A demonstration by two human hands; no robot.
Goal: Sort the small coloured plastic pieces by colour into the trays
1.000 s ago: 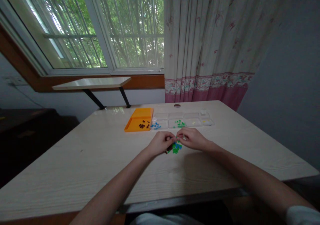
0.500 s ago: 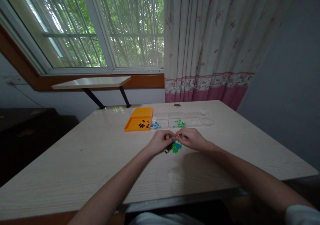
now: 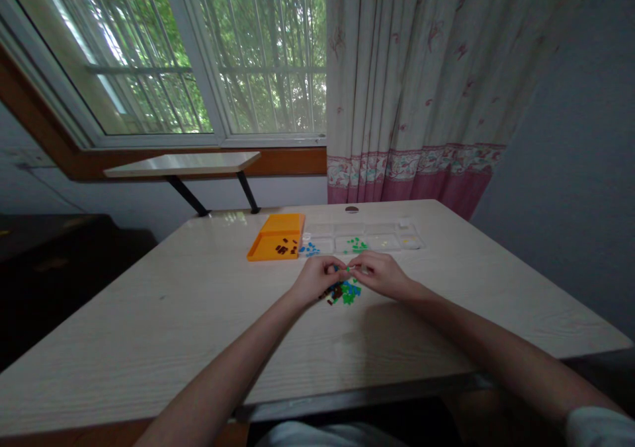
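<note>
My left hand (image 3: 321, 280) and my right hand (image 3: 379, 273) meet fingertip to fingertip above the table, both closed in a pinch. A small green plastic piece (image 3: 348, 269) shows between the fingertips; its exact shape is too small to make out. Just below the hands lies a loose pile of small plastic pieces. Green and blue pieces (image 3: 350, 293) make up its right side, dark brown pieces (image 3: 335, 293) its left. The left hand partly covers the pile.
Beyond the hands, an open orange case (image 3: 270, 255) holds brown pieces. Beside it, a clear compartment tray (image 3: 334, 243) contains blue, green and a few yellow pieces in separate sections. A small raised shelf (image 3: 186, 163) stands at the table's back left, below the window.
Both hands stay nearly in place, with slight finger movement. The green piece between the fingertips and the brown pieces under the left hand now show more clearly.
</note>
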